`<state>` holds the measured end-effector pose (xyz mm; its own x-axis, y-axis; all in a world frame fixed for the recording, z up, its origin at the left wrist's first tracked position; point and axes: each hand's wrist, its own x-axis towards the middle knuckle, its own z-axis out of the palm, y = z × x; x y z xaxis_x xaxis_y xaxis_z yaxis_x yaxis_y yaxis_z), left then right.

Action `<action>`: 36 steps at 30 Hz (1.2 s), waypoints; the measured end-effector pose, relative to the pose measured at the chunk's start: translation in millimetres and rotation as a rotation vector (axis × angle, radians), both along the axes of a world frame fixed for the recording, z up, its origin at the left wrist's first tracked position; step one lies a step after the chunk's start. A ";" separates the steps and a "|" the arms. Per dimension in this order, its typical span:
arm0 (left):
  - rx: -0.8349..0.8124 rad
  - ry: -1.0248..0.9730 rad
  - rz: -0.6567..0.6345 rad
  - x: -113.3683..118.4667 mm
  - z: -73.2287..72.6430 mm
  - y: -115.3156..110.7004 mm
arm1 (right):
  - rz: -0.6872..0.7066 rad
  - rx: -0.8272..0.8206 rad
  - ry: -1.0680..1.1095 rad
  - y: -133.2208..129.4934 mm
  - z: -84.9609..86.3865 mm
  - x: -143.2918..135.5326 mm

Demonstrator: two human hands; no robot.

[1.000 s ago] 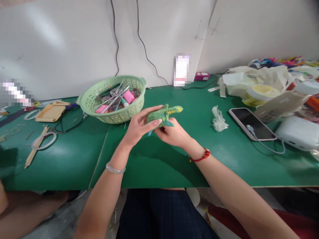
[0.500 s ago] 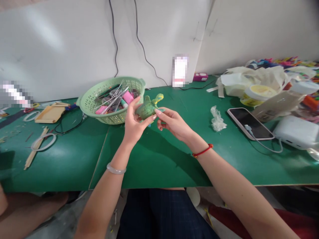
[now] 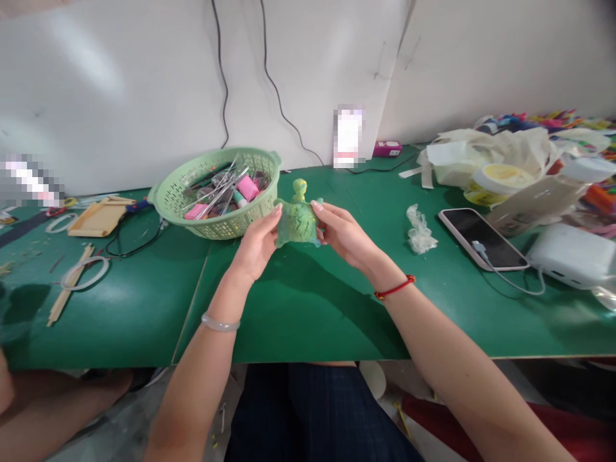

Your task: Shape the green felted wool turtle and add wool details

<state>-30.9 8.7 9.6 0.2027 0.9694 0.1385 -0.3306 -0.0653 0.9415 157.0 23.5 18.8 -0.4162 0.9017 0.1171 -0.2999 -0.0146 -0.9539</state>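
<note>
A small green turtle-like figure (image 3: 297,221) with a yellowish head is held up above the green table, its head pointing away from me. My left hand (image 3: 257,247) pinches its left side between thumb and fingers. On the opposite side my right hand (image 3: 344,234) grips it by the edge near a front limb, the thumb on top. Both hands are closed on the figure, and their lower fingers are partly hidden behind it.
A green basket (image 3: 219,226) of tools stands just left and behind my hands. Right of them lie crumpled plastic (image 3: 420,230), a phone (image 3: 484,239) with a cable, and a white device (image 3: 572,255). Wooden sticks (image 3: 71,285) and a wooden tray (image 3: 99,217) lie left.
The figure has turned so its head points away and its shell shows. My left hand has shifted from around its body to its left edge, and my right hand has moved slightly right.
</note>
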 end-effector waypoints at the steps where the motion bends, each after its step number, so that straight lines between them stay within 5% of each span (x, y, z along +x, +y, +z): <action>1: 0.013 0.005 -0.020 1.3 0.5 -0.8 | -0.011 0.009 -0.003 0.7 -0.4 0.2; 36: 0.012 0.013 -0.056 7.7 3.5 -6.1 | -0.032 -0.032 0.142 3.9 -2.5 0.0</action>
<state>-23.2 2.7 13.1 0.2583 0.9548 0.1473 -0.3222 -0.0586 0.9449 156.9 27.3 16.3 -0.3688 0.9183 0.1437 -0.4328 -0.0328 -0.9009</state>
